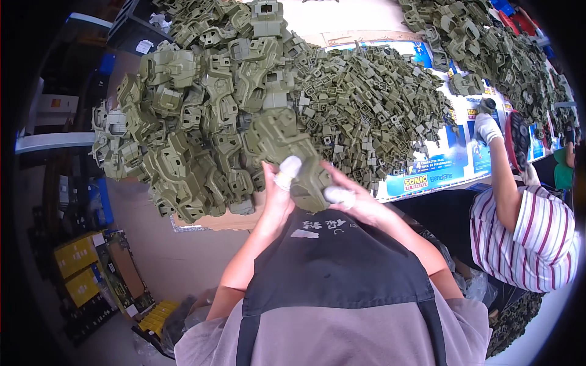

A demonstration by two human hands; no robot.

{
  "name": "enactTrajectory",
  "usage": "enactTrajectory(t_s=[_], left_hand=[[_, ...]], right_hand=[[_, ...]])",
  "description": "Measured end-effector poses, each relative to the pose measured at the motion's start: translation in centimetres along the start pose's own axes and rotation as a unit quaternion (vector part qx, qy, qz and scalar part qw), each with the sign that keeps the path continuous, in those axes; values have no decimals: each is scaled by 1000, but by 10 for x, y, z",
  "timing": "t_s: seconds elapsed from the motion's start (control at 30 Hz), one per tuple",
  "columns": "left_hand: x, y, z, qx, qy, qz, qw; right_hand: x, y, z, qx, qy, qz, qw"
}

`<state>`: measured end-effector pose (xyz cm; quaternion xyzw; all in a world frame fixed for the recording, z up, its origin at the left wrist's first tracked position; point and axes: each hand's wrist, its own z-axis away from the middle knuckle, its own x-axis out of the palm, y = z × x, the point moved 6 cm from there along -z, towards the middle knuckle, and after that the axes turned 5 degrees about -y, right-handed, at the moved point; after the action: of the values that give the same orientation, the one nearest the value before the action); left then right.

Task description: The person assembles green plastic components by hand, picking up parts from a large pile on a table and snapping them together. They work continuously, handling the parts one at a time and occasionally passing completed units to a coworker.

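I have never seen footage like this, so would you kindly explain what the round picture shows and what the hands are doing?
This is one view from a wide fisheye camera worn on a person's head, looking down, so straight edges bend near the rim. No machine is involved, only bare hands. The left hand and right hand, each with a white-wrapped fingertip, together hold one large olive-green moulded plastic part. On the table lie a heap of similar large green plastic shells and a pile of small green plastic clips. At the right, a co-worker in a striped shirt reaches toward the table.
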<state>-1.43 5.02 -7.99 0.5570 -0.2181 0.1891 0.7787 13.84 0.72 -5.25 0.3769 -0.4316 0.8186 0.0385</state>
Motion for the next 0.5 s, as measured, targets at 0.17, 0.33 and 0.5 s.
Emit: enactTrajectory(t_s=[0.17,0.33,0.5], left_hand=[[21,65,6,192,18,-193,962],[114,58,33,208,-287,-788,504],[64,4,27,-55,-400,-687,604]], right_hand=[[-27,-44,10,-117,104,351,923],[-11,-49,19,-73,14,611,788],[-11,-17,34,-57,-17,741,669]])
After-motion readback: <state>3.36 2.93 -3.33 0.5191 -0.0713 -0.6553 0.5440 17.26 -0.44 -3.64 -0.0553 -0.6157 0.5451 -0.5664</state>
